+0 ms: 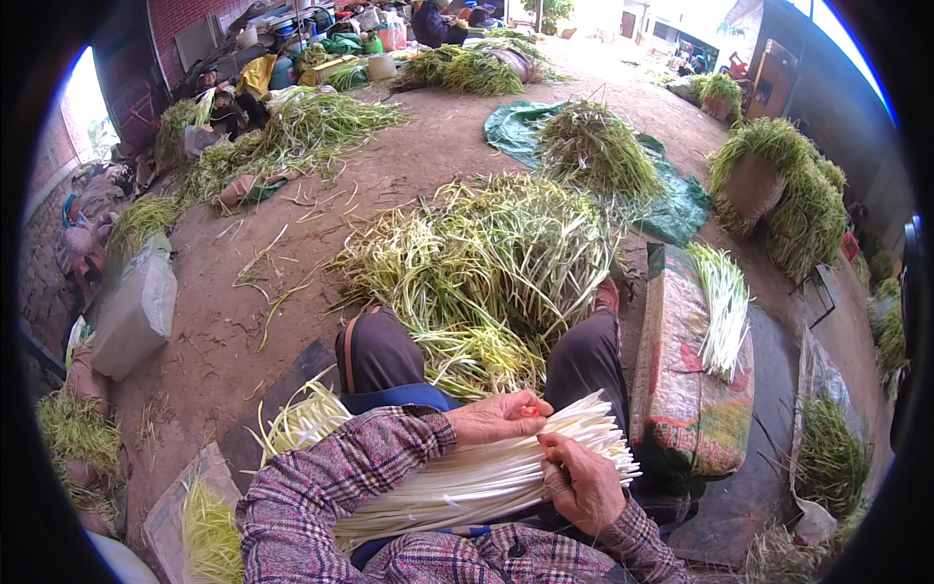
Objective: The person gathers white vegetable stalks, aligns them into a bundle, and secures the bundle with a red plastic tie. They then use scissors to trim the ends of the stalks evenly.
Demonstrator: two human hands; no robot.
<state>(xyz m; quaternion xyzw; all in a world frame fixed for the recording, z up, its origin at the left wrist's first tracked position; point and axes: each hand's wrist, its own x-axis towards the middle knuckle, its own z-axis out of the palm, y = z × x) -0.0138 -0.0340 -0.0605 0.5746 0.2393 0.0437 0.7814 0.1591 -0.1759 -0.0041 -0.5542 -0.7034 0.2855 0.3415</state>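
Across the person's lap lies a thick bundle of long pale stalks with white ends (467,482), perhaps garlic chives or similar greens. My left hand (503,417) rests over the top of the bundle near the white ends, fingers curled, with a small red thing at its fingertips. Close by, my right hand (580,478) is at the near side of the bundle, thumb and forefinger pinched; what they pinch is too small to tell. A large loose heap of green and yellowish stalks (481,270) spreads on the ground before the knees.
At the right, a printed sack block (693,409) carries a smaller bunch of white-stemmed greens (722,314). A green tarp (675,208) lies beyond, under another heap (598,150). A white wrapped block (139,306) stands left. Other people sit among heaps at the left and far back.
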